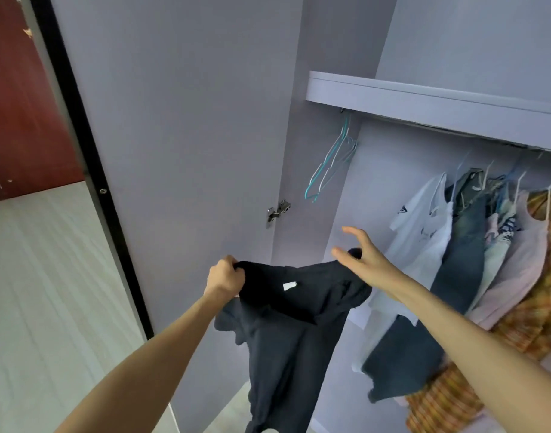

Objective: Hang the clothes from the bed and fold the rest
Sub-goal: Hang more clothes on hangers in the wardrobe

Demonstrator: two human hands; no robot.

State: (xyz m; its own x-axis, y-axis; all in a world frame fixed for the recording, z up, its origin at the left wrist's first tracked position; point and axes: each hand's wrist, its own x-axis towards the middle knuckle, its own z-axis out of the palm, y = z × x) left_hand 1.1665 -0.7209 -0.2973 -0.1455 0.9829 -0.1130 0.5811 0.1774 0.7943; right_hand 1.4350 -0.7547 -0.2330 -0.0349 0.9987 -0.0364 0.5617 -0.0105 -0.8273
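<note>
Dark navy cotton t-shirt [286, 323] gripped at one shoulder in the curled left hand [225, 276], draped across to the right hand [363, 260], fingers spread and loose there, thumb against the cloth. Up beyond the right hand, empty teal and white wire hangers [330, 160]; further right, hung clothes [474, 245] inside the lilac wardrobe [190, 120].

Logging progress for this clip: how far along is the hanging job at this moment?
Done: several garments already hang on the wardrobe rail. In hand: the left hand grips a dark shirt, not yet on a hanger; the right hand, fingers spread, is beside the shirt's other end. Left: take one of the empty hangers and hang the shirt. The bed and any folding are out of view.
</note>
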